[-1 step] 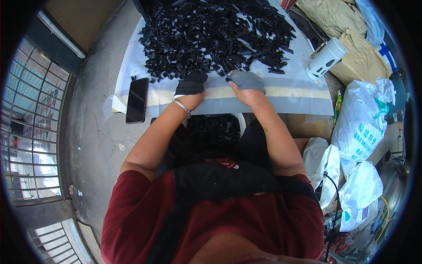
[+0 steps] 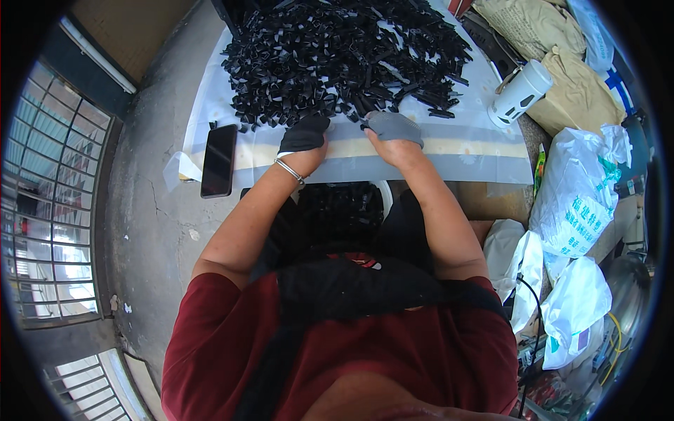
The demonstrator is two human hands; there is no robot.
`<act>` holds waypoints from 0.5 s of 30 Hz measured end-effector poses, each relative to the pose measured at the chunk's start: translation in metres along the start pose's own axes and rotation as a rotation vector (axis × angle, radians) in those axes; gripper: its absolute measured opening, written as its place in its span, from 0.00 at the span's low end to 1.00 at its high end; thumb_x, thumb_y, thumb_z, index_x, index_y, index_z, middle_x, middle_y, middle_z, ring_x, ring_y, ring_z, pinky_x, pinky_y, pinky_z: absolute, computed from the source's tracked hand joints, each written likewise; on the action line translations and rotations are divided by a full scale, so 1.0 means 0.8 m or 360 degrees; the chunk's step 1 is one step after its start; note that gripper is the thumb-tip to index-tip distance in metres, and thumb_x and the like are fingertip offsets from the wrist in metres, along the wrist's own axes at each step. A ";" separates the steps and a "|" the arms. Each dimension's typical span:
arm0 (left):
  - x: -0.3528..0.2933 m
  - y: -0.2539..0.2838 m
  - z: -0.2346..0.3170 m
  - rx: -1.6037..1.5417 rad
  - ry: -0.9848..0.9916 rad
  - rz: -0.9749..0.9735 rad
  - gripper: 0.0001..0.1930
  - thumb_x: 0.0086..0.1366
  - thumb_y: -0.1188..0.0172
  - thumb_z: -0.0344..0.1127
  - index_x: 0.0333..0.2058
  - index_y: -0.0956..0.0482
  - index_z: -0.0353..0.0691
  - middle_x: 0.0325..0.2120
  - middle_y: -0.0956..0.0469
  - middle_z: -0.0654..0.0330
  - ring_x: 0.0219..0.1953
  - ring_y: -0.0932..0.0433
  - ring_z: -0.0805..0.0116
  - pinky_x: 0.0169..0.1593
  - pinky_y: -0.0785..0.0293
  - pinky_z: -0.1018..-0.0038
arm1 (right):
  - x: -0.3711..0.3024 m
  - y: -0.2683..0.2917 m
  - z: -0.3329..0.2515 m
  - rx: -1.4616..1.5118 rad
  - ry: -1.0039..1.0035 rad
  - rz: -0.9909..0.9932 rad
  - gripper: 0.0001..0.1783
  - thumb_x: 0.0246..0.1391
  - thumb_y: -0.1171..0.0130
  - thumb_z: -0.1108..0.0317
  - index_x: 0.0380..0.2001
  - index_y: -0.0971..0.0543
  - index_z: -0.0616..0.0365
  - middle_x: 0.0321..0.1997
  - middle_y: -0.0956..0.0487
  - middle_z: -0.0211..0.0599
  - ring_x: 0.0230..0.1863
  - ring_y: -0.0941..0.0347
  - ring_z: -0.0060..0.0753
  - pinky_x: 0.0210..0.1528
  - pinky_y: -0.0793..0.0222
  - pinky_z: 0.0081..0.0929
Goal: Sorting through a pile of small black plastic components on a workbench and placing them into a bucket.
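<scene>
Black pile point(image 2: 302, 67) partly beyond top edge

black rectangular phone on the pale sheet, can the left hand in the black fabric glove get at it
Probably yes: the phone lies to the left of the left hand, with pale sheet and no visible obstacle between.

The pale-covered table point(image 2: 470, 149) bears a broad heap of black pieces point(image 2: 330, 63). A phone point(image 2: 219, 160) lies near its left edge; a cup point(image 2: 519, 94) stands toward the right.
</scene>
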State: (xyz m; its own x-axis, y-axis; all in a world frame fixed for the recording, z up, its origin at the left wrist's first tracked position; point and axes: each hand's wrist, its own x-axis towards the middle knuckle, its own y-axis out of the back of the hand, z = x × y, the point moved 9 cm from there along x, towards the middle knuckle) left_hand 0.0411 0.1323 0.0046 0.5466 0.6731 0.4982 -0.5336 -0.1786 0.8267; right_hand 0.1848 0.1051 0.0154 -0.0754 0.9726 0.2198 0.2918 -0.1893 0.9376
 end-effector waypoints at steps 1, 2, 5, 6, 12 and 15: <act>-0.001 0.012 -0.002 -0.0034 0.0085 0.0081 0.11 0.52 0.48 0.32 0.35 0.25 0.41 0.33 0.25 0.52 0.34 0.26 0.55 0.37 0.28 0.67 | 0.003 0.005 -0.003 0.0001 0.0001 -0.0001 0.15 0.48 0.48 0.61 0.38 0.26 0.56 0.35 0.24 0.45 0.39 0.30 0.49 0.41 0.35 0.40; -0.002 0.024 -0.003 -0.0068 0.0171 0.0161 0.11 0.51 0.48 0.32 0.35 0.25 0.40 0.32 0.24 0.53 0.32 0.25 0.57 0.36 0.28 0.69 | 0.006 0.005 -0.003 -0.0022 -0.0028 -0.0088 0.15 0.48 0.47 0.60 0.37 0.25 0.56 0.34 0.24 0.45 0.38 0.29 0.47 0.41 0.35 0.39; -0.015 0.011 -0.025 -0.0834 0.0861 -0.0320 0.13 0.54 0.46 0.38 0.36 0.25 0.37 0.29 0.23 0.57 0.27 0.25 0.64 0.33 0.28 0.73 | -0.002 0.012 -0.012 0.0208 -0.0004 -0.0017 0.16 0.46 0.45 0.58 0.34 0.25 0.58 0.31 0.24 0.43 0.36 0.29 0.44 0.38 0.35 0.36; -0.021 0.010 -0.024 -0.0834 0.0863 -0.0316 0.13 0.54 0.46 0.38 0.36 0.25 0.37 0.29 0.23 0.57 0.27 0.25 0.64 0.33 0.28 0.73 | -0.012 0.023 -0.018 0.0463 0.0042 0.0140 0.16 0.46 0.43 0.57 0.32 0.25 0.59 0.28 0.25 0.42 0.33 0.29 0.42 0.35 0.34 0.33; -0.072 -0.003 0.031 -0.1502 0.1229 -0.0605 0.31 0.60 0.58 0.60 0.35 0.24 0.33 0.25 0.25 0.56 0.28 0.29 0.66 0.34 0.33 0.73 | -0.055 0.034 -0.074 0.0733 0.0238 0.0044 0.16 0.44 0.42 0.56 0.24 0.27 0.59 0.21 0.27 0.42 0.25 0.32 0.47 0.29 0.38 0.39; -0.063 0.002 0.029 -0.1462 0.0842 -0.0350 0.27 0.63 0.59 0.55 0.35 0.24 0.35 0.24 0.25 0.57 0.27 0.30 0.67 0.34 0.33 0.73 | -0.065 0.043 -0.089 0.0617 0.0390 0.0134 0.14 0.48 0.43 0.59 0.29 0.26 0.60 0.22 0.27 0.40 0.25 0.31 0.39 0.29 0.36 0.32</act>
State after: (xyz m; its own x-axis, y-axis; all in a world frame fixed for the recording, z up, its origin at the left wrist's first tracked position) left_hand 0.0279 0.0812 -0.0129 0.4590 0.8884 0.0049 -0.8579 0.4418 0.2625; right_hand 0.1306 0.0385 0.0554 -0.2455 0.8867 0.3917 0.6379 -0.1565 0.7541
